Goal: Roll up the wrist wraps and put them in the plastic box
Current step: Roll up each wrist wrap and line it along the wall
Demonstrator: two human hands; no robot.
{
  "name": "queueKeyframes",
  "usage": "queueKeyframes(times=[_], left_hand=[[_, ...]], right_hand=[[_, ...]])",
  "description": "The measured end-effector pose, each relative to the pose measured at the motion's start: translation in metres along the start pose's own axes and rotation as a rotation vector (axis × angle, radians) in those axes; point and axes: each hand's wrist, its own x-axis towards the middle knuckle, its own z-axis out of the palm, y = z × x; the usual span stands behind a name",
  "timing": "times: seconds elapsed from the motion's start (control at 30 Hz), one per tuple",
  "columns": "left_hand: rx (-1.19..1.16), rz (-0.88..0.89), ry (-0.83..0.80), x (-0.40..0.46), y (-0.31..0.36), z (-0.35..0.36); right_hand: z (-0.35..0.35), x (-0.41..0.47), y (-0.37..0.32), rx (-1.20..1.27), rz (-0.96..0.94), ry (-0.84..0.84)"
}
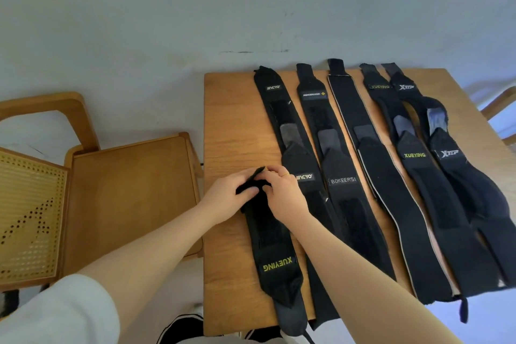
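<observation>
Both hands meet at the far end of the nearest-left wrist wrap [275, 257], a black one lettered XUEYING in yellow. The left hand [226, 198] curls its fingers and thumb around the folded-over end of the strap, and the right hand [282, 190], a ring on one finger, pinches the same end from the right side. The rest of that wrap lies flat, running toward the near edge of the tabletop [231, 126] and hanging slightly over it. To the right, more black wraps [371, 176] lie unrolled side by side in long strips, some overlapping, with labels JINCYO, BOKEERSI, XUEYING and XTEP. The tabletop is light wood. Left of it stands a wooden chair [125, 193] with a cane back, on a pale grey floor [167, 22].
</observation>
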Motion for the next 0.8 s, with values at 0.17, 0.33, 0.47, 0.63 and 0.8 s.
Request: queueKeyframes(times=[0.17,0.33,0.47,0.63,0.8], left_hand=[[0.242,0.062,-0.014,-0.006,-0.007,0.014],[0.400,0.148,0.025,-0.012,-0.005,0.019],[0.635,0.137,0.043,-0.018,-0.001,0.025],[0.802,0.076,0.049,-0.018,0.004,0.026],[0.788,0.054,0.074,-0.008,0.009,0.025]], right_hand=[[-0.011,-0.003,0.005,0.018,-0.021,0.110],[-0.008,-0.013,0.015,-0.223,-0.283,0.059],[-0.005,-0.013,0.020,-0.313,-0.295,0.078],[-0.005,-0.021,0.030,-0.540,-0.573,0.078],[-0.002,-0.029,0.028,-0.100,-0.185,0.096]])
